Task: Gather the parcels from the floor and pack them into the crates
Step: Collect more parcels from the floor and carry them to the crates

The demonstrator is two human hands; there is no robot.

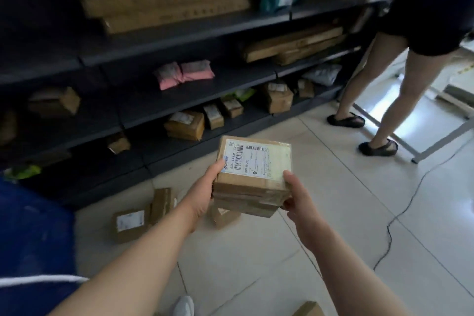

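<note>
while a white shoe (183,306) showed at six o'clock and a cardboard corner (307,310) at five, both bare forearms reached forward to a stack of parcels (252,188) held above the tiled floor (256,259). the left hand (205,192) gripped the stack's nine o'clock side, thumb on the top label, and the right hand (295,202) gripped its four o'clock corner, fingers curled beneath. at the stack's seven o'clock a small parcel (225,216) lay on the floor, partly hidden. at its nine o'clock lay a labelled parcel (128,224) with an upright parcel (160,204) just beside it. a blue shape (33,238) filled eight o'clock; whether it was a crate could not be told. dark shelving (179,33) with boxes and bags ran from nine to one o'clock, and another person's legs (384,84) stood at two.
</note>
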